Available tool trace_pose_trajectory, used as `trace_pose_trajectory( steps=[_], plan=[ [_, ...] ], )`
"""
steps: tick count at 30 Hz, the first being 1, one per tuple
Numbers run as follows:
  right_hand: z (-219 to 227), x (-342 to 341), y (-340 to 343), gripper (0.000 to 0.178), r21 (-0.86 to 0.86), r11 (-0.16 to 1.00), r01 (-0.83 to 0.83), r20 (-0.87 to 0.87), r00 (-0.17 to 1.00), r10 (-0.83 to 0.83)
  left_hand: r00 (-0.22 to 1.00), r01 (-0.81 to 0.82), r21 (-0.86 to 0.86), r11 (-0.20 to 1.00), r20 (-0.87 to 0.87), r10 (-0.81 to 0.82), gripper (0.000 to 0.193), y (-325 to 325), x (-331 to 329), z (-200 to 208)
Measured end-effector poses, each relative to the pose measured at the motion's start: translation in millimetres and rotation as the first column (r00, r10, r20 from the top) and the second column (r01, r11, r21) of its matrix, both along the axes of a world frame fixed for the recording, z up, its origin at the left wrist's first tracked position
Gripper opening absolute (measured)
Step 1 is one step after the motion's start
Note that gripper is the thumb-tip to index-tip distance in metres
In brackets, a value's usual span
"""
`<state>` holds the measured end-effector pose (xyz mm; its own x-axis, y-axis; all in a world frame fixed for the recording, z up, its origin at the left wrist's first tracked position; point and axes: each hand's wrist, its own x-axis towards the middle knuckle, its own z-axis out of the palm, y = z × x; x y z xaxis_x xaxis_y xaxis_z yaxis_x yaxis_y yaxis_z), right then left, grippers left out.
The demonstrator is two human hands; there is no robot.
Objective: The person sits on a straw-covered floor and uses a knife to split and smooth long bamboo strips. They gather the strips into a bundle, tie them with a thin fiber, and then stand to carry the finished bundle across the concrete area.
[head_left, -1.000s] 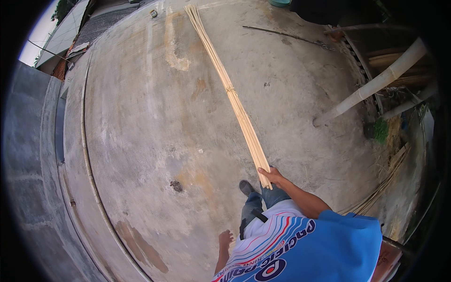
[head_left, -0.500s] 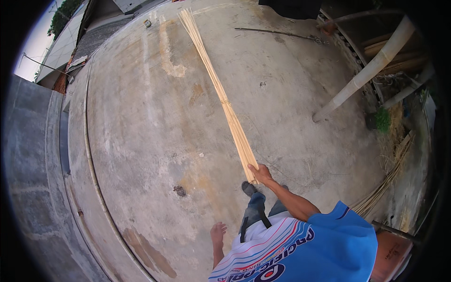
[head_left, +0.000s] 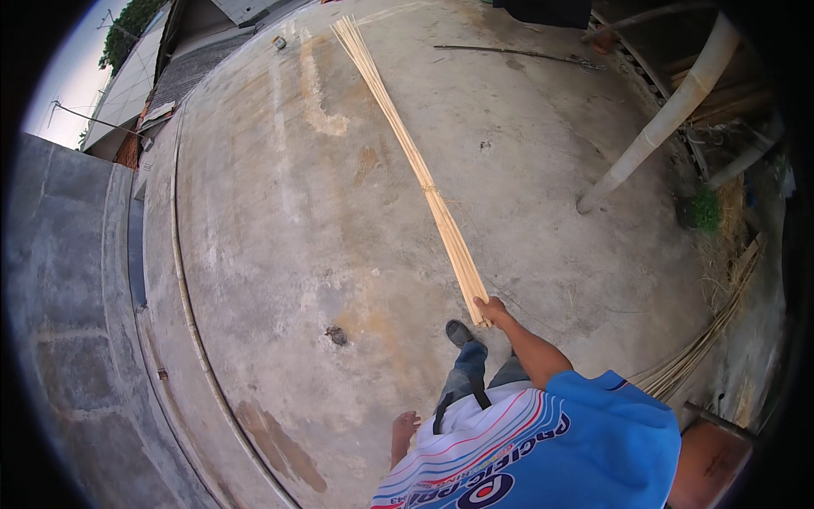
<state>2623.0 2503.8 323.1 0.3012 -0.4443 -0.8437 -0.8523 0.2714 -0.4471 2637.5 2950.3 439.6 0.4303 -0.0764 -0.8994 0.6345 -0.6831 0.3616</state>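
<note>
A long bundle of thin, pale bamboo strips stretches from near my feet far ahead across the concrete. A tie binds it around its middle, and its far end fans out slightly. My right hand is wrapped round the near end, thumb on top. Whether the far end touches the ground I cannot tell. My left hand hangs low beside my body, holding nothing, with its fingers loosely apart. Just left of the bundle's near end is my dark shoe.
A thick bamboo post stands at the right. Beyond the bundle lies a thin dark pole. More strips are heaped at the right edge. A long pole runs along the left, beside a grey wall.
The bundle's near end and my right hand have shifted slightly to the right. My left hand's fingers are a little more curled. The whole view has moved a bit.
</note>
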Motion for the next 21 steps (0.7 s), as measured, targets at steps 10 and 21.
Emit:
trace_pose_trajectory(
  steps=[10,21],
  plan=[
    [24,-88,-5,0.048,-0.064,0.934,-0.352,-0.168,0.926,0.338,0.875,0.38,0.009,0.925,0.321,-0.362,0.03,6,-46,-18],
    [31,-231,-24,0.039,-0.001,0.992,-0.126,-0.11,0.986,0.126,0.989,-0.064,-0.239,0.969,0.113,0.093,0.037,-71,-46,-37]
  ],
)
